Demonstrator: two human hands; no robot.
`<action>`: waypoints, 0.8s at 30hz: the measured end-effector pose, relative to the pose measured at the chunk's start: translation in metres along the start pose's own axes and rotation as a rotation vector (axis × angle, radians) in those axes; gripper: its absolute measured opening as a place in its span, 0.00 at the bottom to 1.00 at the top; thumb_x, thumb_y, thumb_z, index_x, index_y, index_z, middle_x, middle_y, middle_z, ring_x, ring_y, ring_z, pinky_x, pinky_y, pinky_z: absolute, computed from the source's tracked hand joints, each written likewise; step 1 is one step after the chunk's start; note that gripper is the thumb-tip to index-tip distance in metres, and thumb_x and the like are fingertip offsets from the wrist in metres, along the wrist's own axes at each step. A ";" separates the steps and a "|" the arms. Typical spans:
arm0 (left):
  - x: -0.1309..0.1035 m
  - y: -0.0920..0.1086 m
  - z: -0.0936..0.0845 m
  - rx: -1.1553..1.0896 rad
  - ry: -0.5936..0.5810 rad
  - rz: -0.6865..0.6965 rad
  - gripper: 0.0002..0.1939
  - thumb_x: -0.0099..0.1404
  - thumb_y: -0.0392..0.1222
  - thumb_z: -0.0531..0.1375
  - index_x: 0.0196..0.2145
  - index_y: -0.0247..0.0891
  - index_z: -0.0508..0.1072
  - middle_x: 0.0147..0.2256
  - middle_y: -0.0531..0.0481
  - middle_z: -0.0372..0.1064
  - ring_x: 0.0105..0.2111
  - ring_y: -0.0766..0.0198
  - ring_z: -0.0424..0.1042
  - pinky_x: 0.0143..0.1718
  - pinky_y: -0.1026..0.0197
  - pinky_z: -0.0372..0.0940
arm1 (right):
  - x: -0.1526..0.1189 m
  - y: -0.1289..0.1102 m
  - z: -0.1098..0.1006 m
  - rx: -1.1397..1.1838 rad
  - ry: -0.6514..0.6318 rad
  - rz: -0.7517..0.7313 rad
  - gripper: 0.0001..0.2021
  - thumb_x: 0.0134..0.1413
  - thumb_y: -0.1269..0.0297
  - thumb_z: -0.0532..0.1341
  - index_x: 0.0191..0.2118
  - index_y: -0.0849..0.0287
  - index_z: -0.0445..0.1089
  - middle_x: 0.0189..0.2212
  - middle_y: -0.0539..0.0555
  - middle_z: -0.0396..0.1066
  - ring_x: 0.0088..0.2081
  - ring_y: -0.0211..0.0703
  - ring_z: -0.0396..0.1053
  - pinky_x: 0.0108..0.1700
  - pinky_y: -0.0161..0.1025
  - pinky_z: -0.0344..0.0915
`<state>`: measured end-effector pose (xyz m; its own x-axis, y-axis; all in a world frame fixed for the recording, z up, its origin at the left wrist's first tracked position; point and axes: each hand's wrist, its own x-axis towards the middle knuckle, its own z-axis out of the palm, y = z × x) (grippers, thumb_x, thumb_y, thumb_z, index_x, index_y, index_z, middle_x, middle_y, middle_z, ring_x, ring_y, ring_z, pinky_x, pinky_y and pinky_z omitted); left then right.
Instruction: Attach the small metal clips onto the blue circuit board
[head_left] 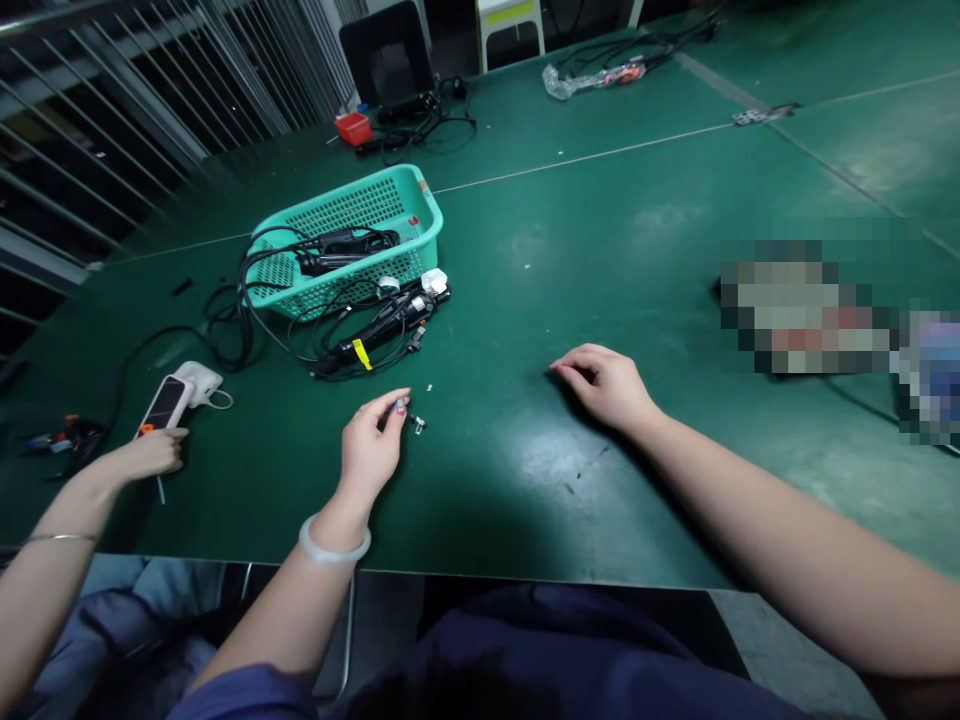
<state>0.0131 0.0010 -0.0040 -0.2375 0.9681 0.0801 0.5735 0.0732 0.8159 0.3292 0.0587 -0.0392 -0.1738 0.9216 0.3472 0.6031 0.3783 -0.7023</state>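
My left hand [369,445], with a pale bangle [334,540] at the wrist, is closed in a pinch above the green table. A tiny greyish spot shows between thumb and forefinger, too small to name. Just right of those fingertips lies a small black-and-white part [419,425], and a tiny white piece [430,387] is a little farther off. My right hand [611,385] rests on the table to the right, thumb and forefinger pressed together. What they hold, if anything, I cannot make out.
A turquoise basket [431,225] holds black cabled devices. In front of it lies a black handheld tool [382,325] with a yellow tag. At left, another person's hand [154,452] is beside a white device [169,400]. Blurred-out items [795,310] lie at right. A red box [354,128] stands farther back.
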 end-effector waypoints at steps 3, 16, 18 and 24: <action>0.004 -0.005 0.003 -0.143 0.006 -0.109 0.16 0.63 0.46 0.56 0.46 0.41 0.75 0.42 0.46 0.75 0.45 0.59 0.72 0.53 0.55 0.61 | 0.000 0.000 0.000 0.004 -0.011 -0.002 0.10 0.57 0.62 0.57 0.32 0.58 0.75 0.33 0.55 0.76 0.37 0.44 0.73 0.43 0.45 0.68; 0.015 0.059 0.126 -0.577 -0.279 -0.029 0.09 0.64 0.36 0.54 0.38 0.40 0.74 0.38 0.49 0.73 0.41 0.66 0.70 0.48 0.62 0.61 | 0.000 0.000 0.001 0.015 -0.070 -0.009 0.10 0.58 0.63 0.57 0.33 0.57 0.76 0.34 0.54 0.76 0.37 0.44 0.73 0.44 0.45 0.69; 0.019 0.073 0.140 -0.749 -0.307 -0.130 0.09 0.64 0.36 0.53 0.38 0.40 0.73 0.38 0.50 0.72 0.41 0.67 0.69 0.48 0.63 0.60 | 0.000 0.000 0.000 0.016 -0.086 -0.015 0.09 0.57 0.65 0.57 0.35 0.57 0.76 0.34 0.54 0.76 0.38 0.44 0.72 0.44 0.45 0.68; 0.017 0.081 0.147 -1.029 -0.311 -0.251 0.08 0.64 0.35 0.53 0.39 0.40 0.71 0.37 0.52 0.68 0.42 0.70 0.68 0.53 0.63 0.57 | -0.001 -0.001 -0.003 -0.005 -0.147 0.000 0.10 0.53 0.71 0.60 0.41 0.58 0.75 0.36 0.54 0.74 0.36 0.43 0.71 0.42 0.43 0.69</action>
<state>0.1714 0.0586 -0.0205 0.0341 0.9823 -0.1843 -0.4240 0.1812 0.8873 0.3316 0.0574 -0.0369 -0.2858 0.9244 0.2526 0.6069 0.3786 -0.6988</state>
